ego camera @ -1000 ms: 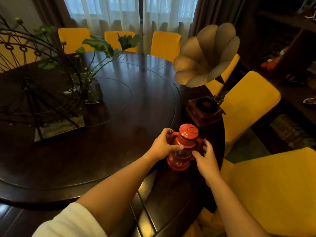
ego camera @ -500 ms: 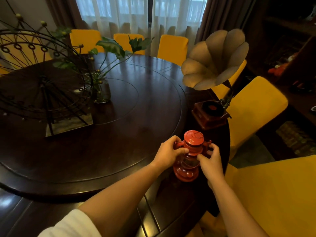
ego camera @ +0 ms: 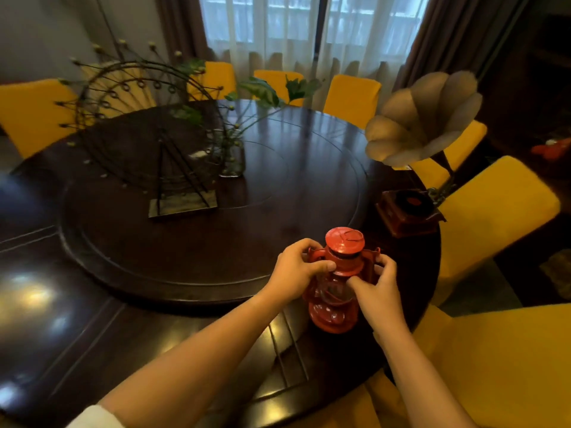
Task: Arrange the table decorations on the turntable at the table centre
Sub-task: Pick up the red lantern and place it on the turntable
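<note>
A small red lantern [ego camera: 338, 316] with a glass globe stands on the dark table's outer ring, just outside the turntable [ego camera: 191, 257]. My left hand [ego camera: 298, 268] grips its left side near the top. My right hand [ego camera: 377, 288] holds its right side, fingers on the frame. On the turntable stand a black wire Ferris wheel [ego camera: 148, 140] on a flat base and a glass vase with green leaves [ego camera: 233, 156]. A miniature gramophone [ego camera: 411, 208] with a big petal-shaped horn sits on the outer ring at the right.
Yellow-covered chairs [ego camera: 482, 217] ring the round table [ego camera: 61, 335], two of them close on my right. Sheer curtains hang behind the far chairs. A dark shelf unit stands at the far right.
The view has pulled back and tilted up, showing more of the table. Both hands have closed more firmly around the lantern, which stays at the same spot on the outer ring.
</note>
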